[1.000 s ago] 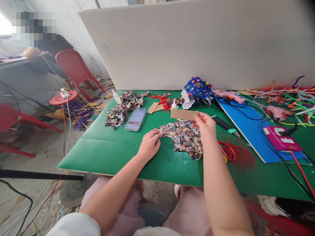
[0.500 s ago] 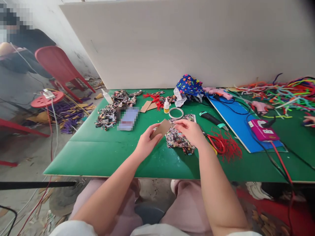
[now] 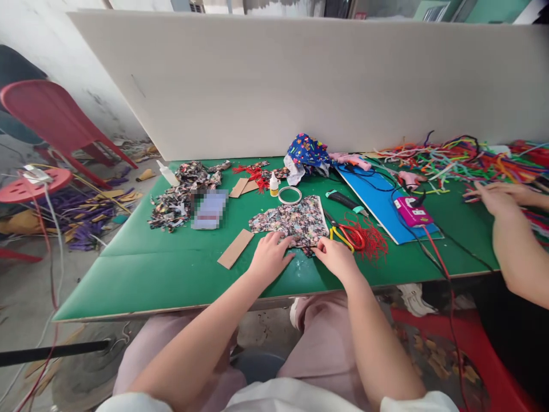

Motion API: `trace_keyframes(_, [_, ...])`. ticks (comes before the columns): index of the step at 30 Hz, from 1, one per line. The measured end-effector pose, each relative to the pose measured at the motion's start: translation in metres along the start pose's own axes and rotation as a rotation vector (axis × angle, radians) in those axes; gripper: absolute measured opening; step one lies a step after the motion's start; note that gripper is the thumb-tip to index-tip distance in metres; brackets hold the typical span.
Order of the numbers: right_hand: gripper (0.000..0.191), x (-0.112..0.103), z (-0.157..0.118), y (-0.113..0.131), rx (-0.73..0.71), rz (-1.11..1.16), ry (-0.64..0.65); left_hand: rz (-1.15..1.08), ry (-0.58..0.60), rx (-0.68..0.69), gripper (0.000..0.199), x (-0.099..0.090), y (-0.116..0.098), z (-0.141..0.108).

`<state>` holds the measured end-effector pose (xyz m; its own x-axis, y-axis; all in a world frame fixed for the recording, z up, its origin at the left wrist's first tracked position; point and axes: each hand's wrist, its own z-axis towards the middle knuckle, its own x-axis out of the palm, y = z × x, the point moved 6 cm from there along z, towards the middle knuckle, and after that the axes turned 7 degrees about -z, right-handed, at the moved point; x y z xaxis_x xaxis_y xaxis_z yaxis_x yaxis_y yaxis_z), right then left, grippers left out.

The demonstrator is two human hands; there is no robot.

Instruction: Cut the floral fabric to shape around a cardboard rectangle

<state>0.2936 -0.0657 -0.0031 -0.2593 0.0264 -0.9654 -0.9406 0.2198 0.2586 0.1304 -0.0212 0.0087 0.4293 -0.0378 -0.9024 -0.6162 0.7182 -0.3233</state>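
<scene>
A dark floral fabric piece [image 3: 300, 220] with small multicoloured print lies spread on the green table in front of me. My left hand [image 3: 271, 258] rests on its lower edge, fingers stretched out and apart. At the lower right corner of the fabric, my right hand [image 3: 335, 257] pinches the edge between thumb and fingers. A brown cardboard strip [image 3: 235, 249] lies on the table left of my left hand. Just beyond the fabric are a roll of tape [image 3: 290, 195] and a small glue bottle [image 3: 273, 185]. Scissors [image 3: 348, 236] with red and yellow handles lie beside my right hand.
A utility knife [image 3: 345, 201], red threads [image 3: 373, 240], a blue board [image 3: 369, 197] and a purple power box [image 3: 413, 212] with cords lie to the right. Floral scraps [image 3: 180, 200] and a phone [image 3: 210, 209] are left. A co-worker's hands [image 3: 500, 197] handle colourful strips at the far right.
The cardboard strip has left my left hand and now lies on the table. Both hands have come down onto the fabric, which is turned and spread wider. The view has shifted right.
</scene>
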Motion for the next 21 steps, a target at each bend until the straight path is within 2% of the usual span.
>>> trace_keyframes(2, [0.012, -0.005, 0.002, 0.0, -0.031, 0.058, -0.056, -0.015, 0.033, 0.003, 0.021, 0.01, -0.002, 0.012])
trace_keyframes(5, [0.005, -0.021, 0.005, -0.004, -0.032, 0.164, -0.168, -0.024, 0.019, 0.001, 0.022, 0.01, 0.007, 0.021])
trace_keyframes(9, [0.021, -0.048, 0.01, -0.003, -0.075, 0.231, -0.321, -0.044, -0.023, -0.007, 0.021, -0.008, 0.015, 0.025])
trace_keyframes(12, [0.026, -0.061, 0.017, -0.001, -0.085, 0.295, -0.399, -0.062, -0.061, -0.014, 0.021, -0.023, 0.016, 0.028])
trace_keyframes(16, [0.025, -0.066, 0.026, -0.004, -0.085, 0.449, -0.396, -0.075, -0.094, -0.009, 0.022, -0.036, 0.016, 0.031])
trace_keyframes(21, [0.027, -0.074, 0.022, -0.002, -0.185, 0.538, -0.306, -0.066, -0.096, 0.023, 0.023, -0.039, 0.017, 0.027])
